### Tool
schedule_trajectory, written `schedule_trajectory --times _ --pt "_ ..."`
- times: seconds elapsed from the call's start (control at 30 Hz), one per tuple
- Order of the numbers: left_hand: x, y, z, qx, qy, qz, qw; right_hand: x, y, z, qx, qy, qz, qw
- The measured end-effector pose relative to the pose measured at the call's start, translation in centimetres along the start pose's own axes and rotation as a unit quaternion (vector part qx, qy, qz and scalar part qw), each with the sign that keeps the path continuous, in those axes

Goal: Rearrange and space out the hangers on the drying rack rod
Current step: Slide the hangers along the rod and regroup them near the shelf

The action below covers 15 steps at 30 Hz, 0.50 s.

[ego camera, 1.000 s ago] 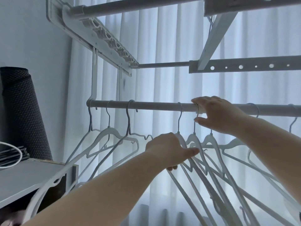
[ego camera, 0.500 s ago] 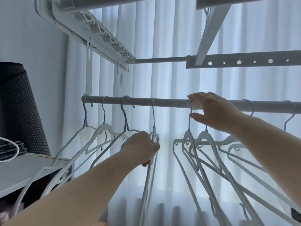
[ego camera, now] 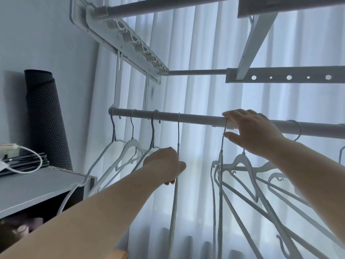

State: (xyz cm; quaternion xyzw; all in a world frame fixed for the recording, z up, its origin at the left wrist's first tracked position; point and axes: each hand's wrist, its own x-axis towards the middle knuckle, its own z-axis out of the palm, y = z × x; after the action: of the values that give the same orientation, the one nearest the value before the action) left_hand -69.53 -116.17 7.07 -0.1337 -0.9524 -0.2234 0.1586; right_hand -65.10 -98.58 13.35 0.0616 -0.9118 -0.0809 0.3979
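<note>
The left hand [ego camera: 164,165], reaching up from the lower left of the frame to just left of centre, is closed around the neck of a white hanger [ego camera: 174,202] that is seen edge-on, so its body drops as one thin line toward the bottom of the frame; the hanger's metal hook rises straight from the fist to the rod [ego camera: 196,120] above it. The right hand [ego camera: 252,131], at right of centre, lies over the rod with its fingers curled across the top and its thumb below, pinching the hook of another hanger [ego camera: 221,174] where it loops over the rod; the hand is partly closed, not a full fist. That hanger hangs at the front of a crowded bunch of white hangers [ego camera: 261,184] filling the lower right of the frame, their arms overlapping and crossing. A clear gap of bare rod lies between the two held hangers. To the left of the left hand, three more hangers [ego camera: 130,150] hang along the rod's left end, close to one another and tilted. The rod runs across the middle of the frame beneath the rack's upper frame [ego camera: 130,40], in front of pale curtains [ego camera: 196,53]. At the left edge sit a grey shelf [ego camera: 37,186] and a dark rolled mat [ego camera: 44,116].
</note>
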Motion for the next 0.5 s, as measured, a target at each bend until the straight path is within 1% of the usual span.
schedule_trajectory --times 0.13,0.27,0.37,0.5 --pt "-0.1 -0.2 -0.5 0.039 -0.012 0.018 0.999 0.1 -0.4 -0.1 0.002 -0.003 0.009 1.000" --pt "-0.4 -1.0 -1.5 0.037 0.008 0.031 0.999 0.3 -1.0 -0.2 0.002 -0.011 0.032 0.999" --pt "-1.4 -2.0 -2.6 -0.001 0.070 0.058 0.996 0.5 -1.4 -0.1 -0.004 -0.012 0.052 0.999" --pt "-2.7 -4.7 -3.5 -0.059 0.171 0.091 0.979 0.4 -1.8 0.1 -0.009 -0.012 0.075 0.997"
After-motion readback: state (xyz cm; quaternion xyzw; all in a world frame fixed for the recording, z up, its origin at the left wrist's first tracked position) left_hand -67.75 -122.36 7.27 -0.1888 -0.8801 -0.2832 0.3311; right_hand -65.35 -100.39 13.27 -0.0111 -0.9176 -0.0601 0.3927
